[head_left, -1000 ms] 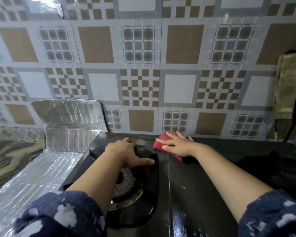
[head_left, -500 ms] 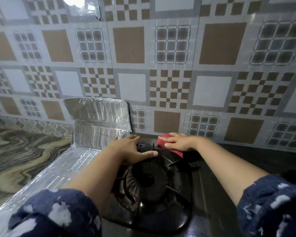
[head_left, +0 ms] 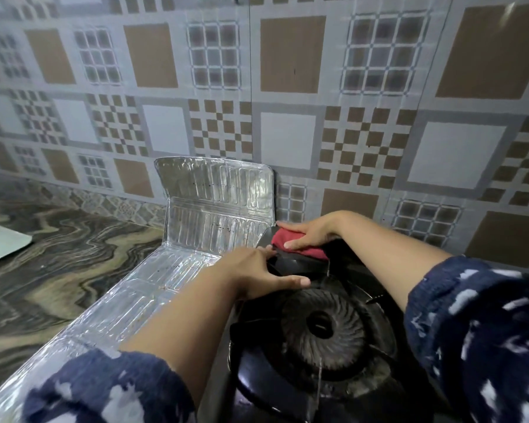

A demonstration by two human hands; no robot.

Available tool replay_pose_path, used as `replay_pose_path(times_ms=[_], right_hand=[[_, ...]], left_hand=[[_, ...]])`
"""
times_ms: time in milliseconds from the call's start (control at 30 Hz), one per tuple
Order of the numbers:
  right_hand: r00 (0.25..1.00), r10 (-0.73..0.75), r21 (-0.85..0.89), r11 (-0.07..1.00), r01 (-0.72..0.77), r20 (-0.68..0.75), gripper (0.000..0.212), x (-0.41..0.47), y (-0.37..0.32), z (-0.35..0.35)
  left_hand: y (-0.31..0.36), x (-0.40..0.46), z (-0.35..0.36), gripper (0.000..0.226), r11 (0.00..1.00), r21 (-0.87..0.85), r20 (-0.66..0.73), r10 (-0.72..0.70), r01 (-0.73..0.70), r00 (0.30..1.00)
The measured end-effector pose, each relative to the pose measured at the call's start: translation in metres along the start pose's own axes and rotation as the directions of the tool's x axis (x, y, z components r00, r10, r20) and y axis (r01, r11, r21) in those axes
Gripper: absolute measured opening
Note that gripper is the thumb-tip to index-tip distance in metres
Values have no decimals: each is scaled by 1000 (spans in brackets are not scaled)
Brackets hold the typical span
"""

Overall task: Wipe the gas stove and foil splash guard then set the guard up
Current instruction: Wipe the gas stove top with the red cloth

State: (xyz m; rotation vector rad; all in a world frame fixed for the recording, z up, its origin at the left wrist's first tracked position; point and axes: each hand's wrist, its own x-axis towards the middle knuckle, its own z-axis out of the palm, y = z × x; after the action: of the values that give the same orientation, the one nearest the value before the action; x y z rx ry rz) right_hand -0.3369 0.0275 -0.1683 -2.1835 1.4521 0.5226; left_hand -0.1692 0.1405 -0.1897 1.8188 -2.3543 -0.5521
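The black gas stove (head_left: 287, 392) fills the lower right, its round burner (head_left: 322, 328) under a black pan support. My right hand (head_left: 309, 232) presses a red cloth (head_left: 300, 247) flat onto the stove's far left corner, fingers straight. My left hand (head_left: 257, 273) rests on the stove's left rim just in front of the cloth, thumb stretched across the top. The silver foil splash guard (head_left: 153, 288) lies flat on the counter left of the stove, with its end panel (head_left: 217, 203) folded up against the wall.
A patterned tile wall (head_left: 287, 138) runs close behind the stove. The marbled counter (head_left: 58, 254) spreads to the left, with a pale flat board (head_left: 0, 245) at its left edge.
My right hand slid the red cloth leftward along the stove's back edge to the far left corner. The view swung left, and my left hand shifted to the left rim.
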Motion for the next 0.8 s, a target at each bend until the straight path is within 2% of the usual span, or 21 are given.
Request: replay_pose_path(times_ms=[133, 233, 333, 400, 467, 533, 633, 700, 800], right_hand=[[997, 53, -53, 997, -56, -61, 69, 19, -18, 1], [988, 112, -31, 993, -116, -109, 61, 25, -26, 5], [987, 81, -41, 995, -88, -139, 59, 24, -25, 9], [994, 30, -52, 998, -35, -108, 59, 16, -17, 8], [997, 13, 2, 1000, -13, -71, 58, -1, 1, 8], [995, 63, 123, 991, -53, -83, 54, -24, 28, 14], [938, 212, 313, 942, -121, -274, 48, -53, 64, 36], [865, 268, 402, 912, -85, -424, 45, -66, 75, 51], [830, 294, 411, 908, -87, -474, 43, -83, 80, 62]], left_hand=[[-2, 0, 3, 109, 1000, -15, -29, 5, -6, 1000], [-2, -2, 4, 108, 999, -34, -34, 4, -5, 999], [-1, -3, 4, 110, 1000, -29, -36, -9, 8, 999], [-2, -3, 4, 112, 999, -32, -47, -3, 2, 999], [-2, -3, 4, 114, 999, -50, -45, -1, -2, 999], [-1, -4, 2, 115, 998, -69, -48, 1, -4, 999], [4, -6, -3, 115, 1000, -13, 6, -18, 18, 1000], [14, -6, -8, 109, 998, 58, 34, -26, 24, 999], [37, -10, -11, 96, 991, 117, -41, 71, -65, 997]])
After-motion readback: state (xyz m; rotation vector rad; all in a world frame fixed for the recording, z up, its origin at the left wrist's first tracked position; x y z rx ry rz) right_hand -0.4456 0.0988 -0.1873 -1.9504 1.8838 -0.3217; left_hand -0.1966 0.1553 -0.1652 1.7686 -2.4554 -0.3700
